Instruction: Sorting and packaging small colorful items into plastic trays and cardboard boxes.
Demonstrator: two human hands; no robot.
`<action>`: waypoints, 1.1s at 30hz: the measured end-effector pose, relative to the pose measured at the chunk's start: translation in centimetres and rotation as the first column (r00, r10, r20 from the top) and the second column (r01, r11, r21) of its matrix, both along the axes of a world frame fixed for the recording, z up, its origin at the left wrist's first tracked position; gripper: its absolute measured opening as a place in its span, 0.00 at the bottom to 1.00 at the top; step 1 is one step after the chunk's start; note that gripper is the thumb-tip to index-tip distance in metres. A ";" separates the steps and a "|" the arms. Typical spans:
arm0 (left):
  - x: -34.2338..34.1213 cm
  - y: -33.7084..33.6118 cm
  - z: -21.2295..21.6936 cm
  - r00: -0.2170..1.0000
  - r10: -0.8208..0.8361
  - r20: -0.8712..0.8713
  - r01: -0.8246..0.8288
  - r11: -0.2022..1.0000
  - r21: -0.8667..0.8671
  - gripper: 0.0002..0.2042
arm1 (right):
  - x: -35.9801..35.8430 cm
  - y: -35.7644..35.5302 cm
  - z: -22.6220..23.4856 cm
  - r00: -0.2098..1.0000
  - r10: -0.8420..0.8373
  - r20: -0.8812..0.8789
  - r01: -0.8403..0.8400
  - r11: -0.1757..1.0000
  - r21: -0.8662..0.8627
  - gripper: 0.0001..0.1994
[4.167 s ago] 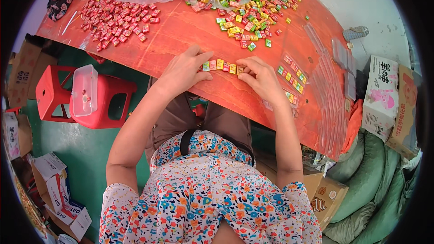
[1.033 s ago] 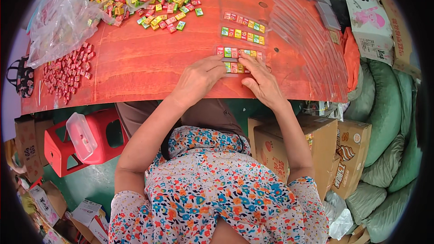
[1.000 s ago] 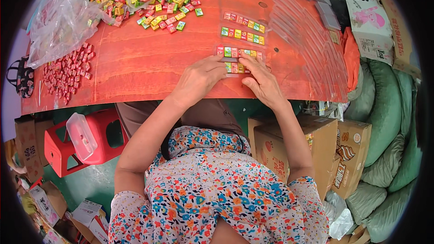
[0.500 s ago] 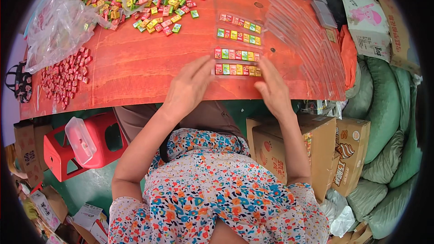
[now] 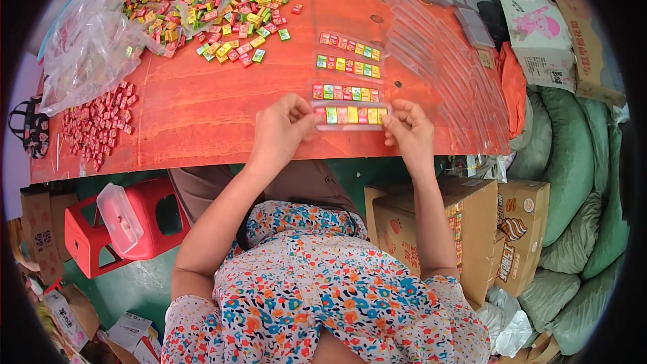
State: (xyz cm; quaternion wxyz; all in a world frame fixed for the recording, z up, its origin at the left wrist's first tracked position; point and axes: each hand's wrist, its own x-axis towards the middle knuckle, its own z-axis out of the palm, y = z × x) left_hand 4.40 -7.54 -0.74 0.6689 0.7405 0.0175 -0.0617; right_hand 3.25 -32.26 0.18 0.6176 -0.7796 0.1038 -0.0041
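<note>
My left hand [image 5: 282,133] and my right hand [image 5: 412,135] pinch the two ends of the nearest clear plastic tray [image 5: 352,127]. A single row of small red, green and yellow boxes [image 5: 352,115] fills it. Just beyond lies a second filled tray [image 5: 346,93], with two more, a third tray [image 5: 348,66] and a fourth tray [image 5: 350,46], stacked farther up the table in line. Whether the held tray is lifted off the table, I cannot tell.
The red table [image 5: 222,104] carries a large heap of coloured small boxes [image 5: 222,3] at far left and a red pile [image 5: 101,121] nearer. A plastic bag [image 5: 91,61] lies beside them. Empty clear trays [image 5: 441,61] spread along the right. Cartons [image 5: 431,222] stand below the table edge.
Both hands have gone from lying flat alongside the rows to pinching the nearest tray's ends. That tray has turned slightly, and the view has shifted a little.
</note>
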 end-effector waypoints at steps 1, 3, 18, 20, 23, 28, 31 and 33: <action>0.6 0.0 0.3 1.000 -0.004 0.000 0.004 1.000 -0.002 0.08 | 0.5 0.1 0.3 1.000 -0.004 0.000 0.004 1.000 -0.002 0.17; 2.6 0.1 1.1 0.998 -0.002 0.060 -0.005 0.994 0.110 0.08 | 2.4 0.3 0.8 0.999 -0.021 0.043 0.022 1.000 -0.022 0.17; 5.4 0.0 0.1 1.000 -0.015 0.018 0.013 0.989 0.144 0.14 | 4.4 0.4 -0.1 0.999 0.040 -0.031 -0.039 0.999 0.016 0.23; 6.6 -0.1 0.5 0.999 -0.018 0.045 0.012 0.990 0.142 0.14 | 5.8 0.3 0.6 1.000 0.020 -0.003 -0.020 1.000 0.020 0.22; 9.0 -0.7 1.8 0.996 -0.015 0.086 -0.009 0.963 0.270 0.15 | 7.9 0.3 1.0 1.000 0.014 0.015 -0.014 0.999 -0.037 0.21; 10.7 -1.3 0.8 0.990 -0.050 0.129 -0.027 0.842 0.538 0.19 | 9.1 0.7 -0.2 1.000 -0.018 -0.024 0.009 0.934 -0.357 0.27; 10.6 -1.3 0.1 0.987 -0.020 0.157 -0.060 0.871 0.488 0.19 | 9.0 0.7 0.1 0.998 -0.009 -0.056 -0.006 0.964 -0.266 0.26; 10.3 -1.3 0.5 0.999 -0.018 0.050 0.002 0.949 0.316 0.20 | 8.7 -0.1 -0.7 0.998 0.001 -0.070 -0.014 0.982 -0.186 0.26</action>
